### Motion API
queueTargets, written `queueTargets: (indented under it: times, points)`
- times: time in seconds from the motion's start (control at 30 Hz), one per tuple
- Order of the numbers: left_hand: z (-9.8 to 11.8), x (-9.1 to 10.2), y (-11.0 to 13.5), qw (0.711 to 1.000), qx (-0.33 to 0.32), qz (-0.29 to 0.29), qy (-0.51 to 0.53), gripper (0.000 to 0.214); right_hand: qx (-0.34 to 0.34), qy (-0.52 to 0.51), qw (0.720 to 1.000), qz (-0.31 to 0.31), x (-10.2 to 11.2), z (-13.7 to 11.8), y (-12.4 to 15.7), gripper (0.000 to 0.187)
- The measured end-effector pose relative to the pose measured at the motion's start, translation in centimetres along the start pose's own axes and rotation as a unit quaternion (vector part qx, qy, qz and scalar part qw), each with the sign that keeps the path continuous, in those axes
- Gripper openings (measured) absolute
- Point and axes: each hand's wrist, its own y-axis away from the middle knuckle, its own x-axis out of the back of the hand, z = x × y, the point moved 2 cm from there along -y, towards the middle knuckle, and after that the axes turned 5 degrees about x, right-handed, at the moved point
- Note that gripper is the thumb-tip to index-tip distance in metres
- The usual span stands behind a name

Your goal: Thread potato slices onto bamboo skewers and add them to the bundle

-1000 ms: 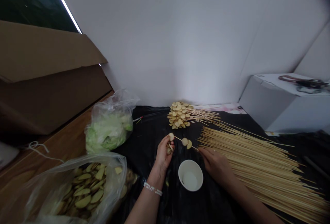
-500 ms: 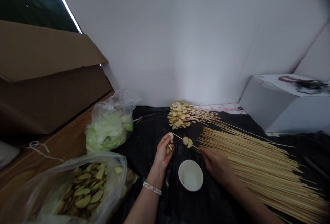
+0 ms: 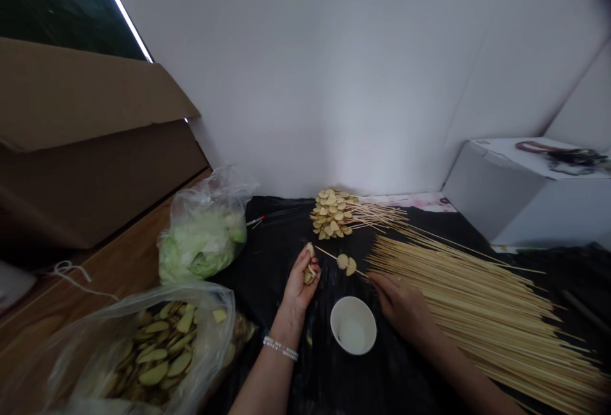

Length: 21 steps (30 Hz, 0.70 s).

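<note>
Several potato slices (image 3: 309, 275) are held in my left hand (image 3: 299, 286), one of them pinched up at the fingertips. My right hand (image 3: 400, 305) is closed on a thin wooden skewer (image 3: 326, 253) whose tip points at that slice, a small gap between them. Two potato slices (image 3: 347, 263) sit threaded midway along the skewer. Below and between my hands stands a white bowl (image 3: 354, 326) with something pale at its bottom. Beyond my hands lies a pile of finished potato skewers (image 3: 333, 212), slices to the left and sticks to the right.
Loose bare skewers (image 3: 477, 313) spread over the right side. At left are an open plastic bag of potato slices (image 3: 162, 351) and a tied bag of leafy greens (image 3: 203, 240). A cardboard box (image 3: 95, 147) and a white box (image 3: 534, 192) flank the black sheet (image 3: 281, 224).
My left hand has moved slightly left, drawing its fingertip slice away from the skewer's tip. The skewer has shifted a little left; my right hand has barely moved.
</note>
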Motion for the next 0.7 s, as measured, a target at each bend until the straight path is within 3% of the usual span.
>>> queueTargets:
  times: [0.37, 0.7]
  points:
    - [0.20, -0.12, 0.14, 0.999, 0.008, 0.023, 0.037, 0.005, 0.008, 0.007, 0.999, -0.035, 0.08, -0.23, 0.15, 0.031]
    - [0.11, -0.10, -0.02, 0.999, -0.011, 0.032, 0.010, 0.004, 0.009, 0.030, 0.999, -0.044, 0.22, -0.43, 0.07, 0.031]
